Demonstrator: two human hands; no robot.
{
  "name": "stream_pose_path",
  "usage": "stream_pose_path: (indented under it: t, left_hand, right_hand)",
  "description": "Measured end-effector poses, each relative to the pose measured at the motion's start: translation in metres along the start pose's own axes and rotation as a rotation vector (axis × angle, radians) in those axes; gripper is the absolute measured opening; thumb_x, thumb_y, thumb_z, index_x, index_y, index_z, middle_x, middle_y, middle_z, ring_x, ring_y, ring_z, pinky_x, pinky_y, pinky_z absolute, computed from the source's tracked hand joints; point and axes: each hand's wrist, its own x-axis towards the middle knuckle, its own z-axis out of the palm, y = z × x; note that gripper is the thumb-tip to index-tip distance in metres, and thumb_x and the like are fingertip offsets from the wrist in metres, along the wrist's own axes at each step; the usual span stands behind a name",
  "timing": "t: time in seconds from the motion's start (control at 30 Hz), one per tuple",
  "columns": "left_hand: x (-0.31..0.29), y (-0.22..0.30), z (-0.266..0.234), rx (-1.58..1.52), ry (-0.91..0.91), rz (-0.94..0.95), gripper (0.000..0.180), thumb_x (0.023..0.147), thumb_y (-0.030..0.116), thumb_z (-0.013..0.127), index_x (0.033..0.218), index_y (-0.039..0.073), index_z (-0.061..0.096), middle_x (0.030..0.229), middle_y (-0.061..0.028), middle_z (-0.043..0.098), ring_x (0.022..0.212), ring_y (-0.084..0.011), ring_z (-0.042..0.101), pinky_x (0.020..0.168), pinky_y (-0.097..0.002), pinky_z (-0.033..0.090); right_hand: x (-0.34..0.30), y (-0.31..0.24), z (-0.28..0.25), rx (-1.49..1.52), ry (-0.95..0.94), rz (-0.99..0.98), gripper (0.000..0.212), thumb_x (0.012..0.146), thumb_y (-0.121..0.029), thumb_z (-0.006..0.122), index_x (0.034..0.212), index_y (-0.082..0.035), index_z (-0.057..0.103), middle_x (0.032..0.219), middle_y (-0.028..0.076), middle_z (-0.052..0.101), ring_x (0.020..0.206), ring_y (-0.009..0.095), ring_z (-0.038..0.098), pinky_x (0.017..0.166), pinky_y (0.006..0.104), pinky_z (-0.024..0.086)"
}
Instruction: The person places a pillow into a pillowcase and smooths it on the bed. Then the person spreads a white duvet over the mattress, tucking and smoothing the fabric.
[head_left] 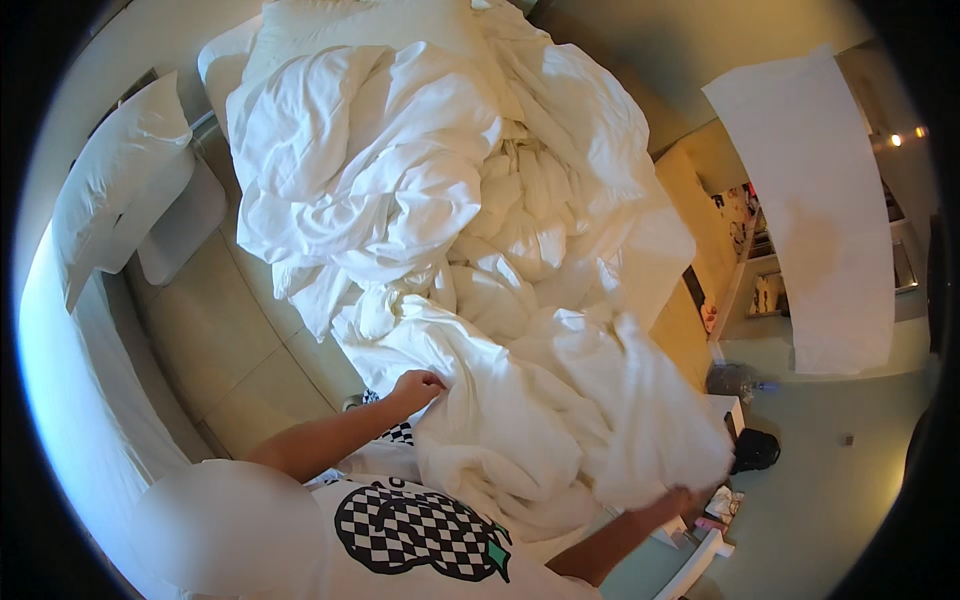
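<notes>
A large white duvet [490, 385] lies rumpled over the foot of the bed and hangs down in front of me. My left hand [418, 390] is closed on its near left edge, fingers pinched round a fold. Out to the right, my right hand [688, 503] grips another edge, slightly blurred, with the cloth stretched up and away from it. Farther up the bed, a bunched white heap of bedding [360, 160] covers most of the middle. The fitted sheet [655, 235] shows along the bed's right side.
At the head of the bed lies a white pillow [370, 25]. Another pillow [130, 150] rests on a white chair [185, 220] at left, over tiled floor [240, 330]. On the right are a hanging white cloth [815, 210], shelves with small items, and a black cap [756, 450].
</notes>
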Motion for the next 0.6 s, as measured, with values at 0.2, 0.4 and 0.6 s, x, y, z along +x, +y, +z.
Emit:
stream_pose_path:
  t: [0.2, 0.4, 0.6]
  left_hand:
    - [-0.017, -0.003, -0.002, -0.654, 0.356, -0.445, 0.052, 0.067, 0.045, 0.055, 0.105, 0.010, 0.049, 0.101, -0.0173, 0.048, 0.091, -0.0252, 0.049, 0.070, -0.0413, 0.043]
    - [-0.031, -0.025, 0.016, -0.452, 0.262, -0.333, 0.035, 0.064, 0.025, 0.060, 0.093, 0.006, 0.051, 0.073, -0.0123, 0.054, 0.072, -0.0219, 0.054, 0.057, -0.0357, 0.044]
    - [-0.113, 0.006, 0.089, 0.513, -0.405, 0.943, 0.019, 0.071, 0.022, 0.051, 0.082, 0.006, 0.052, 0.072, -0.0103, 0.052, 0.069, -0.0219, 0.048, 0.062, -0.0363, 0.039]
  right_hand:
    - [-0.002, -0.060, -0.083, 0.244, 0.229, 0.491, 0.026, 0.068, -0.011, 0.053, 0.091, 0.000, 0.048, 0.082, 0.008, 0.051, 0.073, 0.022, 0.051, 0.070, 0.0353, 0.042]
    - [-0.004, -0.098, -0.131, 0.245, 0.218, 0.461, 0.027, 0.067, -0.010, 0.053, 0.091, 0.000, 0.048, 0.082, 0.010, 0.051, 0.073, 0.024, 0.051, 0.068, 0.0354, 0.042]
    - [0.021, -0.146, -0.147, 0.317, 0.084, 0.248, 0.028, 0.066, -0.010, 0.054, 0.091, 0.000, 0.049, 0.081, 0.011, 0.051, 0.073, 0.027, 0.052, 0.066, 0.0355, 0.043]
